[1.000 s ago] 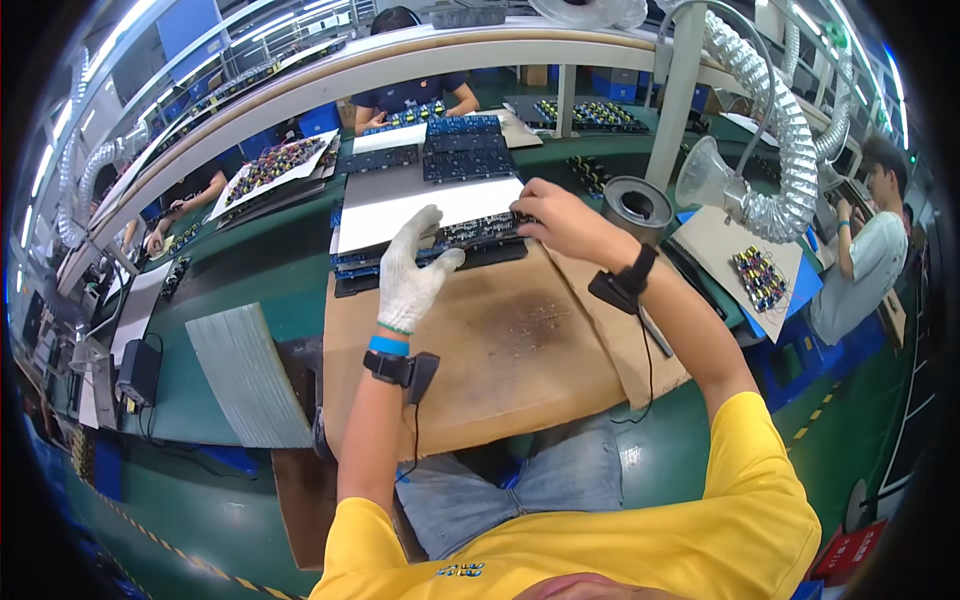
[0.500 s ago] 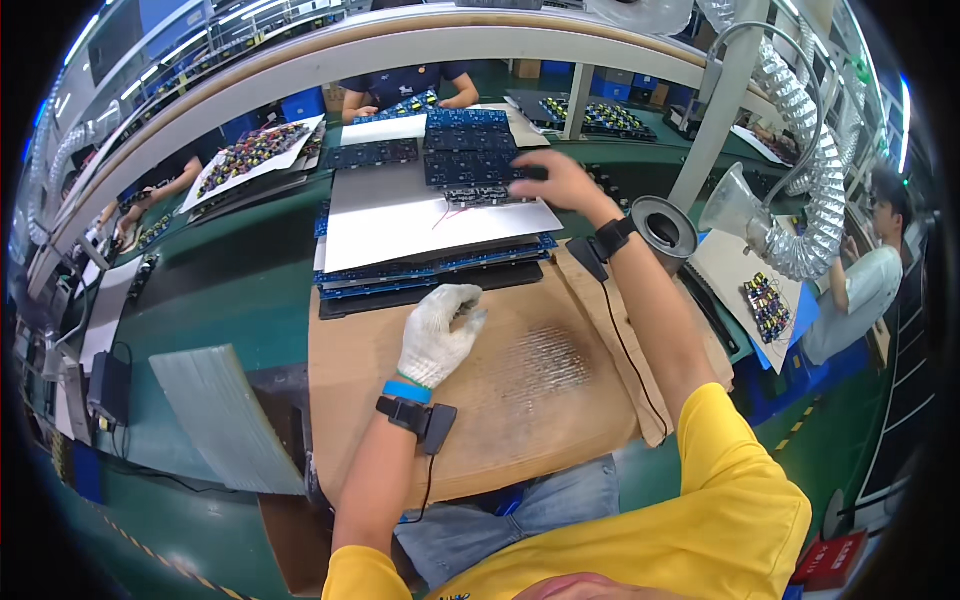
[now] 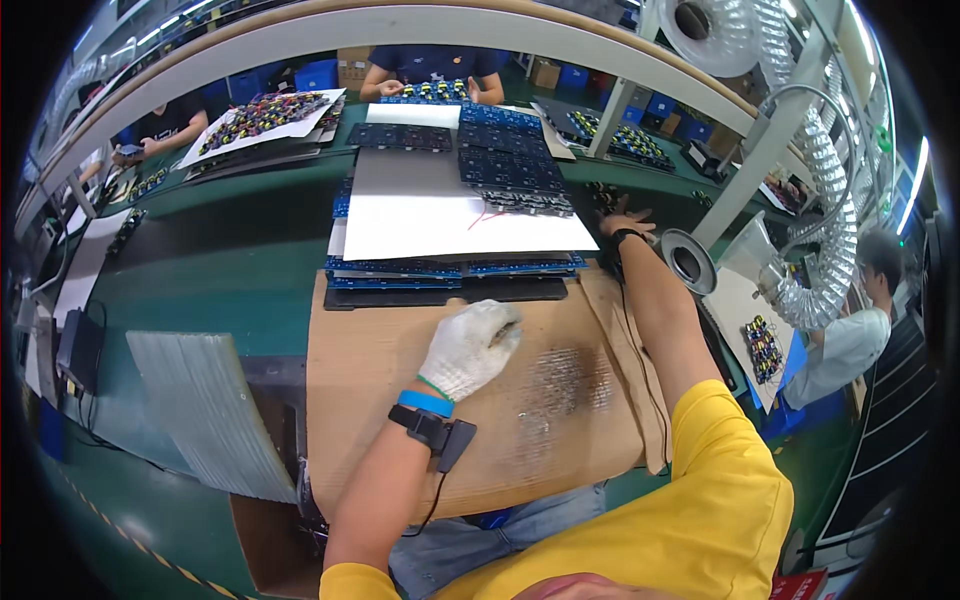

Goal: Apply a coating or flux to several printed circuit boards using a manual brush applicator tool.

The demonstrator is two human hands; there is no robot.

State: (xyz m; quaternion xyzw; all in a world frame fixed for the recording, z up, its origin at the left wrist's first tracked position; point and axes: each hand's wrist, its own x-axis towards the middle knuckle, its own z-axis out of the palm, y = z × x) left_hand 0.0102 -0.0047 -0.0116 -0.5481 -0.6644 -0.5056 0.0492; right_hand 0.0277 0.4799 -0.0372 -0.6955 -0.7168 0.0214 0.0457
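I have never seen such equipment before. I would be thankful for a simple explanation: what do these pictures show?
No robot works here: these are a person's own two hands. One wide fisheye camera, worn on the head, takes all pictures, looking down; straight edges appear bent. The left hand, in a white knitted glove, is loosely curled over a flat brown cardboard sheet; I see nothing held in it. The bare right hand, fingers spread, is stretched out beside small dark electronic parts; whether it touches them is unclear. Ahead, on a flat black base, is a stack of flat blue circuit boards, topped by a wide white sheet; more dark blue boards lie on that sheet.
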